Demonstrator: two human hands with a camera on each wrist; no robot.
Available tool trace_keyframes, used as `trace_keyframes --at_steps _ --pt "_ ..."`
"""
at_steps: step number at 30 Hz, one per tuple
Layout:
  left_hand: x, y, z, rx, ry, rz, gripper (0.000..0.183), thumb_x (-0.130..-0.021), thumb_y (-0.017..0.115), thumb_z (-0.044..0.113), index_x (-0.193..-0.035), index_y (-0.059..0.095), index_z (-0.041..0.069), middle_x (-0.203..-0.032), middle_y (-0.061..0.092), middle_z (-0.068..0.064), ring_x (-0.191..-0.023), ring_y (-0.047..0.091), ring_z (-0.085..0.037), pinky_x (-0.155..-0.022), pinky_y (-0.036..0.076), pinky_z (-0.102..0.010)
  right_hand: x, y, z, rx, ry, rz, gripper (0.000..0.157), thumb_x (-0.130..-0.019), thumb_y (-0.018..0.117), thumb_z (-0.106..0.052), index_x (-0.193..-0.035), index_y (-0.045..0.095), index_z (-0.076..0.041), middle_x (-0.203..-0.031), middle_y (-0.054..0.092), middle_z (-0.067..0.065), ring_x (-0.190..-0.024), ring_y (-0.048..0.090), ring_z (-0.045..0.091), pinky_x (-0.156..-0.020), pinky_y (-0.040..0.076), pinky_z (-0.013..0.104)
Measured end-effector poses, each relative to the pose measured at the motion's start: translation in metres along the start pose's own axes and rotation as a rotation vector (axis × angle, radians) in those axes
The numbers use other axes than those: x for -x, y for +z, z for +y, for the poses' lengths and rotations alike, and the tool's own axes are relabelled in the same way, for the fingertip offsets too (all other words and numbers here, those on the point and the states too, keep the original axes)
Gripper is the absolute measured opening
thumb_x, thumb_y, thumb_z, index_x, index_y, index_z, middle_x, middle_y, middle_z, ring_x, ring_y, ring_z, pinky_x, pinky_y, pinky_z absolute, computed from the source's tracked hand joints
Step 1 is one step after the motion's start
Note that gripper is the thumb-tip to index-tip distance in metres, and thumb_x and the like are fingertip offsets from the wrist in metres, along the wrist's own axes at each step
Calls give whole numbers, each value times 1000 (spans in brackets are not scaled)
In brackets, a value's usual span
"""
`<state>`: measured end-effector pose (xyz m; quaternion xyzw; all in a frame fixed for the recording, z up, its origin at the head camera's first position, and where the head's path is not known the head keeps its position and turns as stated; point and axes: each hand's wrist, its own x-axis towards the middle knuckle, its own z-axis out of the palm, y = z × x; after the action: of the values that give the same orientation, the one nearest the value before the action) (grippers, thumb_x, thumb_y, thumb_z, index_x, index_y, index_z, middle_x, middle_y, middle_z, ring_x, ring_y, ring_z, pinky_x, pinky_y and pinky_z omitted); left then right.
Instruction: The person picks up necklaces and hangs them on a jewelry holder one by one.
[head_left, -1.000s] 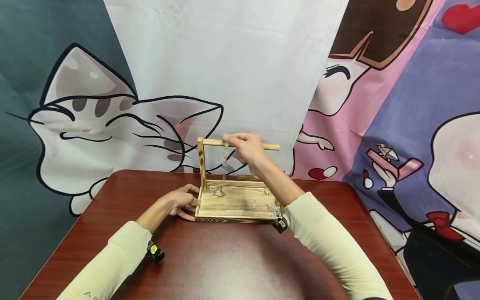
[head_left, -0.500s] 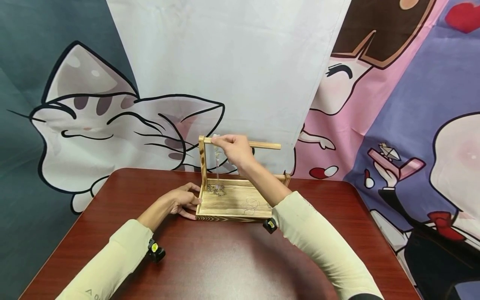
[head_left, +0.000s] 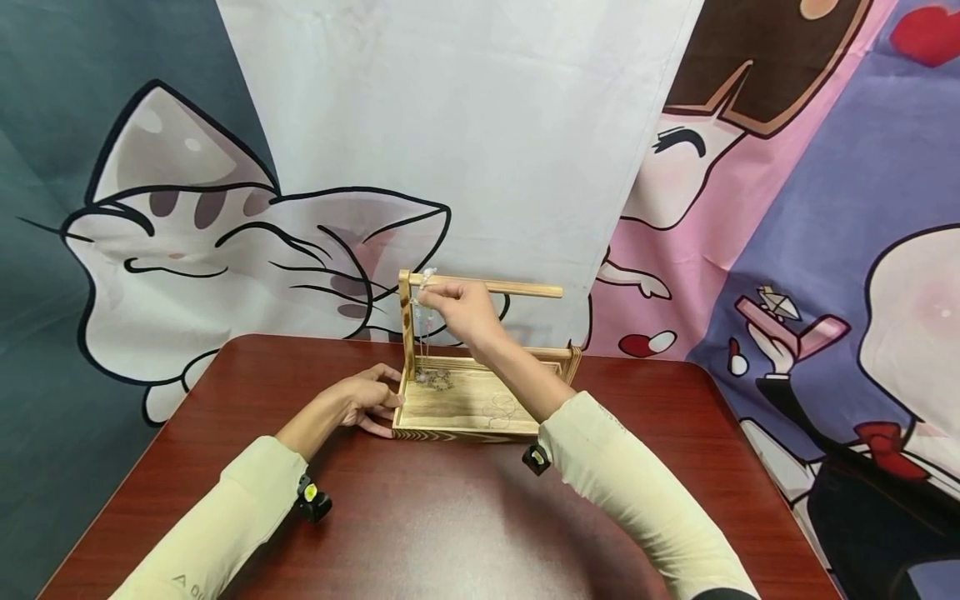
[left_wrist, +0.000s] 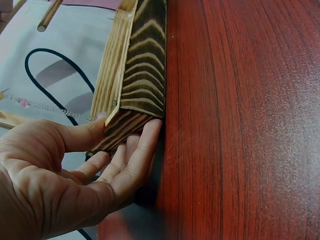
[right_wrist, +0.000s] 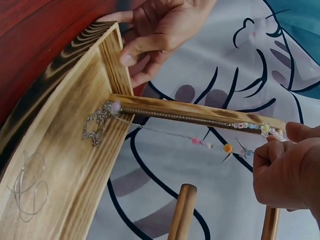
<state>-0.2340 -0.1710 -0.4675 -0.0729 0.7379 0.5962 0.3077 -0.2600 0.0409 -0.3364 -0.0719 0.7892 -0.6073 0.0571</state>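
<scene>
A wooden jewelry stand has a tray [head_left: 465,404], an upright post [head_left: 407,325] and a top bar [head_left: 525,289]. My left hand [left_wrist: 65,170] grips the tray's left end, thumb on the rim and fingers under the outer wall. Beside the post, at the bar's left end, my right hand [head_left: 468,315] pinches a beaded necklace [right_wrist: 227,148]. Its strands, with colored beads, hang along the post to the tray in the right wrist view. Part of the necklace lies over the bar. The pinching fingertips are partly hidden there.
Inside the tray, a silver chain [right_wrist: 92,131] lies bunched near the post, and thin wire loops [right_wrist: 27,187] lie farther along. A lower bar [head_left: 553,353] runs behind the tray. The stand sits toward the back of a red-brown table [head_left: 420,517], before a printed cloth [head_left: 465,125].
My right hand has slid left along the bar to the post, carrying the beaded necklace, and now sits slightly lower. The left hand has stayed on the tray's end.
</scene>
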Motion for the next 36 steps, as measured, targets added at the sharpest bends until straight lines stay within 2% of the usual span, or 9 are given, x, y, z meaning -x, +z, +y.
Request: trace_keyframes --at_steps 3,4,6,9,12,19,27,33,36 --pt "0 0 1 2 -3 3 57 -111 60 -1 -159 30 6 -120 67 -23 -105 74 -32 -86 74 -55 1 2 3 13 -22 -1 25 -106 81 -25 -126 86 -10 -138 81 4 -144 65 24 -130 50 51" --pt "0 0 1 2 -4 3 57 -111 60 -1 -160 30 6 -120 67 -23 -105 74 -32 -86 73 -55 2 2 5 26 -27 5 26 -105 81 -25 -126 86 -11 -132 82 0 -136 68 21 -124 54 46" --pt "0 0 0 2 -5 4 57 -111 60 -1 -159 30 6 -121 66 -23 -105 74 -32 -86 73 -56 3 3 9 42 -36 16 30 -105 81 -24 -131 84 -11 -107 80 -3 -105 70 15 -96 59 34" --pt "0 0 0 4 -6 4 57 -111 60 -1 -159 31 6 -121 66 -23 -104 74 -32 -86 73 -55 5 4 15 50 -50 34 36 -104 80 -21 -138 80 -10 -74 56 -10 -66 46 9 -62 39 24" --pt "-1 -1 -1 6 -6 2 57 -111 60 -1 -160 30 6 -120 67 -22 -104 74 -31 -85 74 -55 8 5 22 14 -66 41 40 -104 79 -17 -143 76 -10 -63 41 -9 -54 31 9 -51 27 25" --pt "0 -1 -1 5 -8 2 58 -111 60 -1 -160 30 6 -119 67 -23 -105 73 -32 -86 74 -55 16 7 36 -29 -64 65 34 -104 80 -15 -137 77 -7 -67 49 -9 -57 40 9 -53 34 23" --pt "-3 -2 -1 7 -6 0 58 -111 60 -1 -160 30 6 -121 65 -22 -105 73 -31 -86 74 -55 20 10 60 -91 -51 15 26 -104 77 -10 -127 69 0 -74 66 -4 -62 56 10 -56 45 20" --pt "-5 -2 -1 13 -9 -1 57 -110 61 -1 -159 31 7 -119 65 -21 -103 73 -31 -85 74 -54 25 15 79 -1 -32 -41 9 -103 75 -7 -110 72 -2 -101 79 20 -75 69 16 -60 56 19" --pt "-6 -3 -1 16 -11 3 57 -110 61 -2 -158 32 7 -116 67 -21 -101 73 -30 -84 74 -54 27 16 88 106 -25 -88 9 -104 74 -9 -111 76 -3 -106 80 22 -83 74 24 -63 56 20"
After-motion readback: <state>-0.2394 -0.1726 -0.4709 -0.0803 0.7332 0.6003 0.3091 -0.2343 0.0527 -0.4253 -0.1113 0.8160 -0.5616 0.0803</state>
